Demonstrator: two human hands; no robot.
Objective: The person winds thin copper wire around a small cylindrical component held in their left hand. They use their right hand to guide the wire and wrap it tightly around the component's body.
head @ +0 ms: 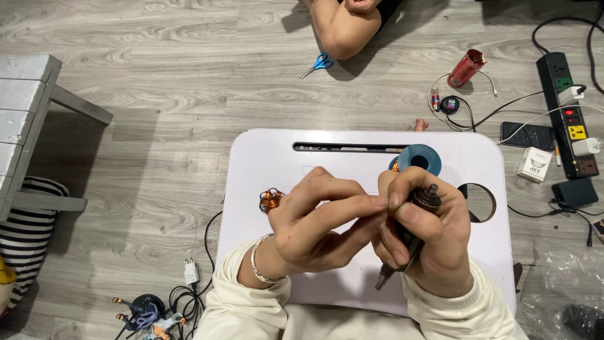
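This looks like a room in a home used as a makeshift work spot: a grey wood-look floor (157, 75), a small white lap table (264, 157) set directly on it, and a black power strip (569, 113) with chargers at the far right. Blue-handled scissors (318, 64) lie loose (another person's bare arm (343, 28) rests nearby), with striped fabric (25, 239) at the left.

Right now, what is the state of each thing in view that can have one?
Left hand: fingertips pinched at the dark cylindrical tool.
Right hand: closed around dark cylindrical tool.
Blue tape roll: flat on white lap table.
Blue-handled scissors: on floor, shut or nearly so.
Black power strip: plugs inserted.
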